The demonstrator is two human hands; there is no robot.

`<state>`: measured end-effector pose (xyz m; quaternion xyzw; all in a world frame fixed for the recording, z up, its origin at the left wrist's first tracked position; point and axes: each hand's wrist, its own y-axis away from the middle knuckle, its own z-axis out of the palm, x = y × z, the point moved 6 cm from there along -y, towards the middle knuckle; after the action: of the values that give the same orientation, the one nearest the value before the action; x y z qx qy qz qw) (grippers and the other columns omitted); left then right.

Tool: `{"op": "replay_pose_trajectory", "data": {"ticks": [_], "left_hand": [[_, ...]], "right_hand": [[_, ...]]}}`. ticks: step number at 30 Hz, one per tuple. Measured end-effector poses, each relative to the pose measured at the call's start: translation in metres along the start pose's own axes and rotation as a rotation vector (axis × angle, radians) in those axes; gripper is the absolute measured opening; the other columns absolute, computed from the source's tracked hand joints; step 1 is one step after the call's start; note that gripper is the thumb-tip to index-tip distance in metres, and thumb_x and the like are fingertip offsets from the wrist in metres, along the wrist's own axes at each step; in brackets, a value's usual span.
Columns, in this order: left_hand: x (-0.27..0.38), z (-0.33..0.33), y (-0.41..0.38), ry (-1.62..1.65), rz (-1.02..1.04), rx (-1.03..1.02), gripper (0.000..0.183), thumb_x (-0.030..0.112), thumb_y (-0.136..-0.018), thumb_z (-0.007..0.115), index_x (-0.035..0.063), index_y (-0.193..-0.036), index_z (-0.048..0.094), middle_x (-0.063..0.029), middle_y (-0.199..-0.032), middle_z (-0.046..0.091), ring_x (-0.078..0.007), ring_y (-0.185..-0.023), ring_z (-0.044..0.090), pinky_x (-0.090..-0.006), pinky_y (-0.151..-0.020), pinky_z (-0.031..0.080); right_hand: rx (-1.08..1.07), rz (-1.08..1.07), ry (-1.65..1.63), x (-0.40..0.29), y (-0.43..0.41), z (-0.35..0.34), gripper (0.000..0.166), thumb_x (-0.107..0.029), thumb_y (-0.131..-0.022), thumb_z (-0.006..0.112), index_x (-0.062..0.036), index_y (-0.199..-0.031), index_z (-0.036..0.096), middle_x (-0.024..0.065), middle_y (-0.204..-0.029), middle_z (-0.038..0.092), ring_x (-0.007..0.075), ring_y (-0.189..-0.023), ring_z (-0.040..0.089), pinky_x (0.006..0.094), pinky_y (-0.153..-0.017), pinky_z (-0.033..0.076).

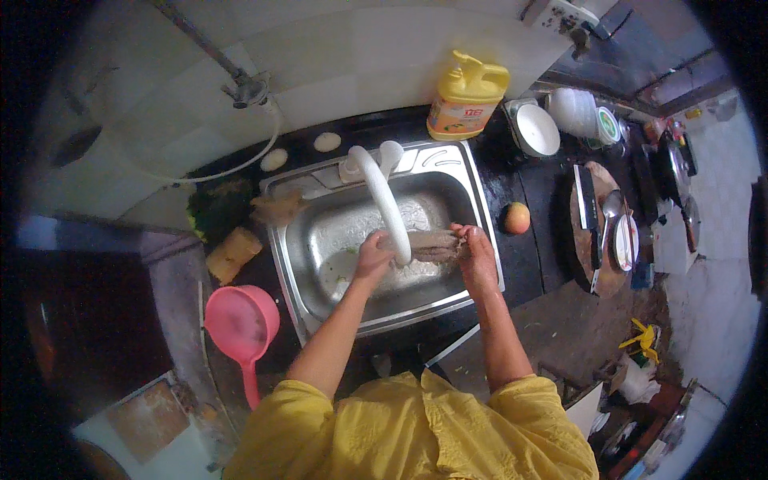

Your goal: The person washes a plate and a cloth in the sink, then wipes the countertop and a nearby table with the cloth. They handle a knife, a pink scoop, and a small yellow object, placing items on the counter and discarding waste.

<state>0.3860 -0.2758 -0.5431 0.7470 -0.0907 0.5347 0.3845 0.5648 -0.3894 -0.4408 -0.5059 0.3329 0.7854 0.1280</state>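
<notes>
A wet, greyish-brown cloth (435,246) is stretched between my two hands above the basin of a stainless steel sink (336,270). My left hand (375,258) grips its left end, close to the mouth of the white curved faucet (379,192). The right end is bunched in my right hand (479,255), near the basin's right wall. The faucet's spout passes in front of the cloth's left part and hides some of it. Small green scraps lie on the basin floor.
Left of the sink are a pink plastic dipper (240,321), a tan block-like object (234,255) and a brown crumpled thing (281,208). A yellow detergent jug (468,99) stands behind. To the right are a round fruit (516,218), a white bowl (537,131) and a cleaver (585,198) on a wooden chopping board (612,279).
</notes>
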Motion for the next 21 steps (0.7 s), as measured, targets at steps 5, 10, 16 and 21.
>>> {"op": "replay_pose_trajectory", "data": {"ticks": [5, 10, 16, 21], "left_hand": [[0.064, 0.049, 0.064, -0.307, 0.461, 0.186, 0.049, 0.024, -0.07, 0.073, -0.0011, -0.109, 0.056, -0.0157, -0.119, 0.053, -0.0334, -0.101, 0.057, -0.0415, -0.087, 0.045], [0.083, 0.057, 0.093, -0.31, 0.582, 0.145, 0.04, 0.028, -0.069, 0.073, 0.0016, -0.095, 0.059, -0.0161, -0.09, 0.056, -0.0361, -0.089, 0.057, -0.0459, -0.078, 0.047], [0.023, -0.036, 0.007, -0.334, 0.125, 0.523, 0.041, 0.036, -0.076, 0.066, 0.01, -0.107, 0.061, -0.0168, -0.093, 0.06, -0.0379, -0.095, 0.058, -0.0459, -0.081, 0.048], [0.049, 0.028, 0.058, -0.211, 0.37, 0.487, 0.038, 0.035, -0.077, 0.066, 0.009, -0.103, 0.058, -0.0179, -0.094, 0.061, -0.0393, -0.098, 0.058, -0.0489, -0.078, 0.049]], "right_hand": [[-0.064, 0.549, -0.375, 0.12, -0.011, -0.007, 0.04, -0.049, -0.091, 0.052, -0.0167, -0.113, 0.057, 0.004, -0.109, 0.055, 0.021, -0.103, 0.055, 0.0384, -0.087, 0.048], [-0.375, 0.574, -0.394, 0.156, -0.031, 0.048, 0.039, -0.042, -0.092, 0.052, -0.0127, -0.118, 0.056, 0.0056, -0.111, 0.058, 0.021, -0.101, 0.057, 0.0359, -0.087, 0.049], [-0.333, -0.381, 0.464, 0.08, -0.01, 0.099, 0.058, -0.028, -0.077, 0.066, -0.0052, -0.127, 0.049, 0.0181, -0.118, 0.057, 0.0312, -0.108, 0.056, 0.0388, -0.092, 0.046], [-0.262, -0.268, 0.676, 0.105, -0.039, 0.073, 0.071, -0.028, -0.065, 0.075, -0.0053, -0.127, 0.05, 0.0221, -0.112, 0.059, 0.0382, -0.099, 0.059, 0.043, -0.086, 0.048]]}}
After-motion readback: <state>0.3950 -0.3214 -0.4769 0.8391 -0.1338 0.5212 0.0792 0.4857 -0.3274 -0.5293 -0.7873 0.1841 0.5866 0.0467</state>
